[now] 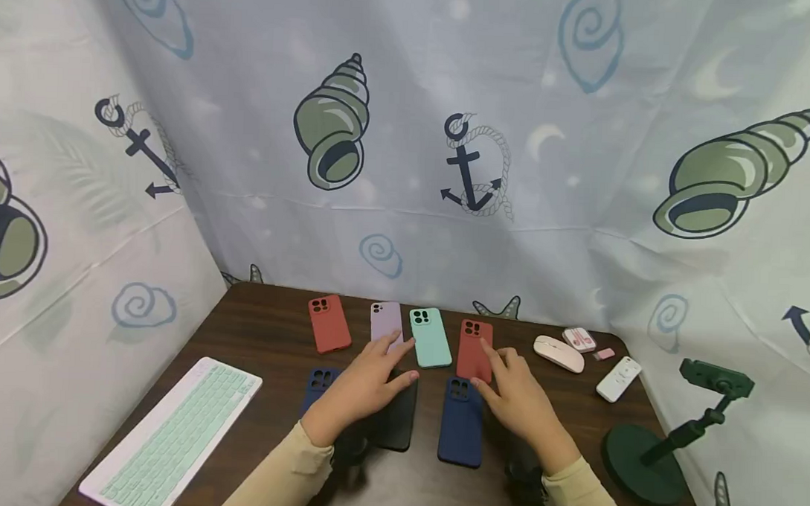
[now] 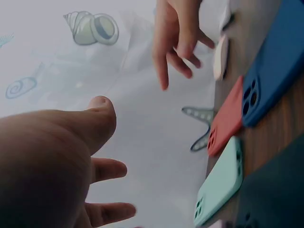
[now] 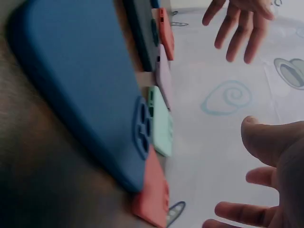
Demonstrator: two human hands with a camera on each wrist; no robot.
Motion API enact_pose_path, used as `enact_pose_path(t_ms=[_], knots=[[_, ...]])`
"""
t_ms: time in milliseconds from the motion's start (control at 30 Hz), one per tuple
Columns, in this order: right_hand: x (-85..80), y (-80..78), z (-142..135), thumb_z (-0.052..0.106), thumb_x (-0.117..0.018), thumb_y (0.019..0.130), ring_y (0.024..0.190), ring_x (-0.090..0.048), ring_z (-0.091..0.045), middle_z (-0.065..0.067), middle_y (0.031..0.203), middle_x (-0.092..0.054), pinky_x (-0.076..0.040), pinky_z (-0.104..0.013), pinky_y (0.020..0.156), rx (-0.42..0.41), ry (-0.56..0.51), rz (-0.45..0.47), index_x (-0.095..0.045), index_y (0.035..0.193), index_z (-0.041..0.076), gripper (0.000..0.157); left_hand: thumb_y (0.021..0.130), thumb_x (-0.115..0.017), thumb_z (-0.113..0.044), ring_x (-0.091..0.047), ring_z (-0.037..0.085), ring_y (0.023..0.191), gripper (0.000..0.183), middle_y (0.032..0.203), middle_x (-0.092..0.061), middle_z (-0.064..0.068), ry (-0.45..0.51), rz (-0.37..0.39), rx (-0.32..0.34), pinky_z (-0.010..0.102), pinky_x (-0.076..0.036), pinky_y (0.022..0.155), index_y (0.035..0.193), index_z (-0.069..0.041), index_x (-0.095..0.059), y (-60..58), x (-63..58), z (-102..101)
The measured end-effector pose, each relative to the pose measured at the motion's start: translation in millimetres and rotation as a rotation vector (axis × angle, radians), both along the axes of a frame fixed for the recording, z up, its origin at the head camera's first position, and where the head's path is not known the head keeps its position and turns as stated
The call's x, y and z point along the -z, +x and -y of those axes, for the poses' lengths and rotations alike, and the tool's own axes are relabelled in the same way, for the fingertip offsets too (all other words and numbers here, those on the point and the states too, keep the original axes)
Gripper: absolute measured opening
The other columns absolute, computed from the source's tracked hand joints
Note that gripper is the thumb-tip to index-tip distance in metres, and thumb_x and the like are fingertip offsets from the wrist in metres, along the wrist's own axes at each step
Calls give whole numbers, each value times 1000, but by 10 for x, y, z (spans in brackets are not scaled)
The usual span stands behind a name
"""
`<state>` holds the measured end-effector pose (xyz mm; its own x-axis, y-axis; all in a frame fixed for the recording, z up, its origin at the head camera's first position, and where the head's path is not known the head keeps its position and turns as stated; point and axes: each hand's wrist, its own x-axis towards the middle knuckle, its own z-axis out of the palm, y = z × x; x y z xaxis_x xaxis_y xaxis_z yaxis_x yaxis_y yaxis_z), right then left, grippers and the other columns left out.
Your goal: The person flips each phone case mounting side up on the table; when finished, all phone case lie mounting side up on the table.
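Observation:
My left hand [image 1: 363, 378], fingers spread and holding nothing, hovers over a black phone case [image 1: 399, 420] and partly covers a blue phone case [image 1: 319, 380]. Its fingertips overlap a purple phone case [image 1: 385, 321] in the head view. With fingers also spread and nothing in its grasp, my right hand [image 1: 517, 395] hangs beside a second blue phone case [image 1: 460, 430]. Its index finger overlaps a red phone case [image 1: 473, 356]. Between the hands lies a mint phone case [image 1: 432, 342]; another red phone case [image 1: 330, 326] is at the back left. Both wrist views show the hands above the cases.
A white keyboard with mint keys [image 1: 178, 431] lies at the left. At the back right are a pale pink mouse [image 1: 558, 354], a small white box [image 1: 579, 339], a pink piece [image 1: 604, 354] and a white remote [image 1: 619, 379]. A dark green stand [image 1: 645, 462] rises near the right edge.

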<state>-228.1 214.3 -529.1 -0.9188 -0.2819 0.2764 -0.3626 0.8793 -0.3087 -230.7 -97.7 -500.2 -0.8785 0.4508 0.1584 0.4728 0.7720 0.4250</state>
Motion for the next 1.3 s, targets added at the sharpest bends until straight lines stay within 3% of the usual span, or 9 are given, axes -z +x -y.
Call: enact_pose_path(t_ms=[100, 233, 333, 433, 667, 800, 900, 1067, 1300], knots=[[145, 72, 43, 48, -64, 97, 86, -48, -15, -5, 110, -52, -43, -34, 72, 23, -91, 92, -33, 159, 21, 74, 101, -50, -58, -41, 29, 146, 63, 160, -38, 7, 66, 53, 79, 52, -42, 112, 156, -31, -37, 77, 45, -52], [303, 161, 92, 38, -63, 100, 78, -51, -10, 0, 101, -57, -43, -29, 69, 80, -306, 254, -42, 152, 18, 59, 102, -52, -52, -52, 22, 134, 51, 144, -50, 0, 198, 156, 155, 47, -48, 104, 149, -33, -47, 154, 151, -161], [366, 216, 105, 25, -61, 102, 72, -59, -15, -2, 97, -61, -49, -32, 60, 132, -510, 376, -46, 147, 19, 48, 102, -54, -50, -59, 18, 121, 38, 129, -56, -3, 297, 238, 189, 39, -52, 97, 136, -32, -56, 153, 279, -284], [434, 256, 87, 18, -58, 102, 65, -62, -24, -9, 95, -64, -51, -37, 50, 184, -682, 477, -48, 141, 16, 41, 102, -57, -45, -60, 14, 107, 31, 117, -59, 0, 355, 286, 219, 30, -51, 88, 125, -24, -62, 119, 423, -413], [619, 261, -41, 7, -54, 98, 63, -62, -28, -18, 97, -64, -52, -40, 46, 243, -963, 588, -46, 124, 5, 27, 101, -63, -33, -55, 9, 92, 27, 109, -57, 9, 461, 346, 209, 24, -47, 79, 119, -13, -62, 45, 695, -674], [674, 229, -126, 16, -55, 101, 61, -63, -26, -18, 98, -65, -53, -40, 46, 252, -1011, 630, -50, 123, 4, 25, 99, -66, -28, -57, 14, 93, 28, 112, -53, 12, 493, 331, 204, 24, -50, 80, 121, -11, -59, 68, 824, -763], [687, 196, -165, 22, -56, 103, 61, -64, -24, -17, 100, -66, -53, -39, 45, 220, -996, 650, -58, 123, 4, 27, 98, -68, -24, -58, 15, 94, 29, 112, -52, 11, 457, 265, 194, 23, -50, 80, 122, -12, -58, 94, 882, -788], [674, 151, -193, 26, -57, 104, 62, -64, -23, -18, 104, -67, -53, -39, 44, 145, -963, 660, -66, 124, 7, 29, 92, -75, -19, -54, 10, 90, 35, 108, -49, 5, 357, 182, 160, 19, -48, 77, 123, -15, -58, 110, 891, -803], [645, 99, -276, 27, -57, 104, 64, -64, -24, -19, 106, -68, -54, -41, 46, 97, -940, 681, -67, 127, 7, 31, 89, -79, -19, -49, 8, 89, 41, 112, -41, 1, 315, 168, 129, 18, -44, 76, 125, -16, -61, 91, 888, -871]])
